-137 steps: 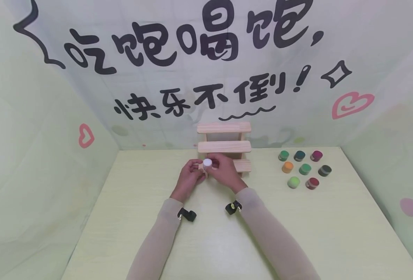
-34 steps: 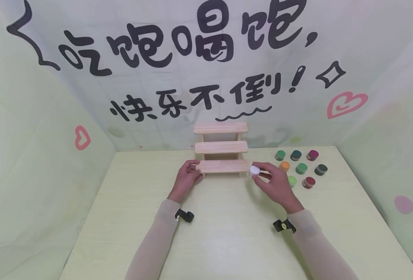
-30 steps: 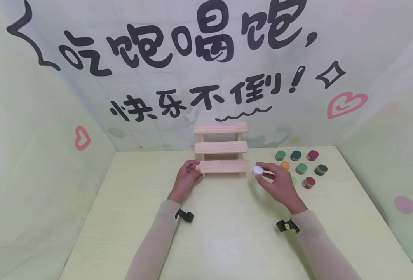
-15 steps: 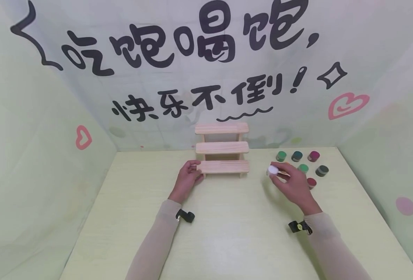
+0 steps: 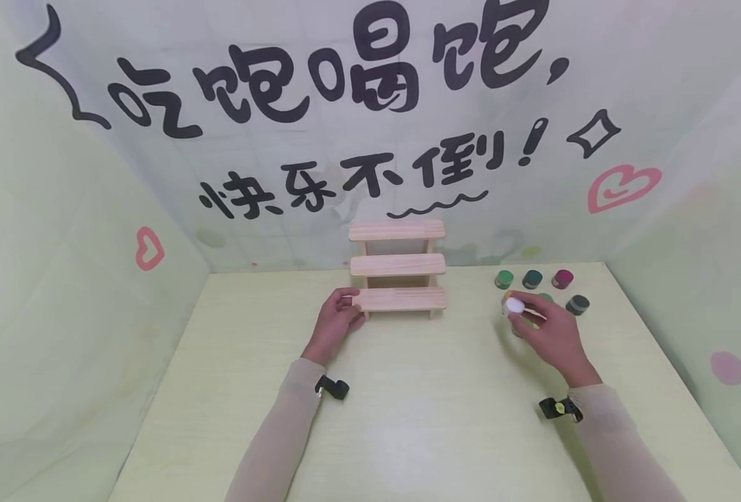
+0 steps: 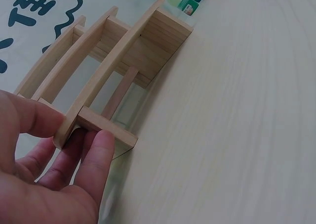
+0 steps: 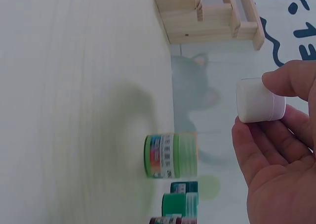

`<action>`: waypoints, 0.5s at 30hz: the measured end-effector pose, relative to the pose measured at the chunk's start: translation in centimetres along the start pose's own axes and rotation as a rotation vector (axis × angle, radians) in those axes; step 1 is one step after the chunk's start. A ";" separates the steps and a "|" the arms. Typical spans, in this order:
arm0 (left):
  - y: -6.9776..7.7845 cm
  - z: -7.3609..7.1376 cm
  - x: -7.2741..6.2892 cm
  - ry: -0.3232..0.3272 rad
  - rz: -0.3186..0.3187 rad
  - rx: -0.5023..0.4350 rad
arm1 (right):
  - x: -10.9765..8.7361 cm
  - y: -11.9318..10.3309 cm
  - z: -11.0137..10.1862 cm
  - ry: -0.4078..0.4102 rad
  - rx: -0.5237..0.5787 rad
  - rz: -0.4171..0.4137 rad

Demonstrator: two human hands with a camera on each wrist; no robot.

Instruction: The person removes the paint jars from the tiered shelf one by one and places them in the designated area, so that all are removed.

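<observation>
My left hand (image 5: 332, 324) grips the left end of the lowest step of a small three-step wooden display rack (image 5: 401, 300). In the left wrist view, my fingers (image 6: 39, 120) bend around that step's end. Off to the right, my right hand (image 5: 552, 338) pinches a small white paint jar (image 5: 515, 306) between thumb and fingertips. The right wrist view shows this jar (image 7: 253, 101) held up off the table, beyond a light green jar (image 7: 163, 156). From the head, the right hand covers some of the coloured jars below it.
Green (image 5: 504, 279), dark teal (image 5: 532, 279) and magenta (image 5: 562, 279) jars stand in a row at the table's back right. A dark jar (image 5: 578, 305) stands in front of them. Behind the rack hangs a printed cloth backdrop (image 5: 270, 153), and cloth walls flank the table (image 5: 395, 418).
My right hand has carried the white paint jar rightward, from the rack's front to over the coloured jars, covering some. My left hand, earlier near that jar, stays at the rack's left end.
</observation>
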State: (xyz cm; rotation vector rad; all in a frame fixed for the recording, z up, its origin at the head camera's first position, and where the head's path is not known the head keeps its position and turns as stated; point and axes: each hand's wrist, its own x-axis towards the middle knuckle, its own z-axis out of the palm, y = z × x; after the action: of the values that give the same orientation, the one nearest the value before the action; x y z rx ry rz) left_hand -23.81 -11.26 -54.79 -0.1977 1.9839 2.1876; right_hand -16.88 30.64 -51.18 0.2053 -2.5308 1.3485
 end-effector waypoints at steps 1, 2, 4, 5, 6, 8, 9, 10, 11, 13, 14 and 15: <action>0.0 0.0 0.0 -0.002 -0.001 -0.002 | -0.1 0.2 -0.2 0.001 -0.001 0.004; 0.0 0.0 0.0 -0.003 -0.002 -0.004 | -0.2 0.3 -0.4 0.004 -0.007 0.008; 0.0 0.0 -0.1 -0.006 -0.005 -0.007 | -0.3 0.6 -0.8 0.013 -0.029 0.013; 0.0 0.0 -0.1 -0.008 -0.005 -0.009 | -0.4 0.7 -1.1 0.020 -0.045 0.017; 0.0 -0.1 -0.1 -0.009 -0.005 -0.006 | -0.5 0.8 -1.3 0.026 -0.053 0.021; 0.0 -0.1 -0.1 -0.014 -0.003 -0.012 | -0.6 1.1 -1.9 0.038 -0.081 0.034; -0.1 -0.1 -0.1 -0.017 -0.001 -0.013 | -0.6 1.2 -2.1 0.043 -0.094 0.040; -0.1 -0.2 -0.1 -0.020 0.000 -0.014 | -0.7 1.4 -2.4 0.048 -0.109 0.045; 0.0 -0.2 -0.1 -0.023 0.002 -0.015 | -0.7 1.6 -2.6 0.052 -0.115 0.051; 0.0 -0.2 -0.1 -0.029 0.004 -0.019 | -0.8 2.0 -3.2 0.058 -0.126 0.062; 0.1 -0.2 -0.1 -0.029 0.006 -0.016 | -0.9 2.1 -3.4 0.063 -0.131 0.065; 0.1 -0.3 -0.1 -0.029 0.006 -0.014 | -0.9 2.3 -3.7 0.067 -0.130 0.068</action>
State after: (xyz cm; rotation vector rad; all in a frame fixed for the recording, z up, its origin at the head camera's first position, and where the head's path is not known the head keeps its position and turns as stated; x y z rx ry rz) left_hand -23.77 -11.53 -54.66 -0.1613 1.9577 2.1957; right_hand -15.96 34.97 -51.26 0.0474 -2.5786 1.1874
